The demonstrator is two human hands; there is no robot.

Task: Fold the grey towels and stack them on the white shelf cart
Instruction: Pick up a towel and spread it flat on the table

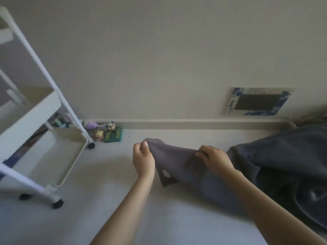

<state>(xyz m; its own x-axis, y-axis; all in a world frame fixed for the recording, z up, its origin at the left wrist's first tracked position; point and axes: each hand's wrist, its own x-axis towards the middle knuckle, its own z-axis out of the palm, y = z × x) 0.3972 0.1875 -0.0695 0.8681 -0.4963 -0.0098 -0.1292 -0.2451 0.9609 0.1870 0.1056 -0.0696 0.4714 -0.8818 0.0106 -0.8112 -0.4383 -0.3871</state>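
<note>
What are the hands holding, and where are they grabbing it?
Both hold one grey towel by its top edge: the left hand pinches one corner, and the right hand grips further along.

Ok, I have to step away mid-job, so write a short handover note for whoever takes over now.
Left hand pinches one corner of a grey towel; right hand grips its other end, holding it stretched above the floor.
More dark grey cloth lies heaped at right.
White shelf cart stands at left; no towels visible on its trays.
Done: none stacked.
Left: fold this towel, place it, repeat.
</note>
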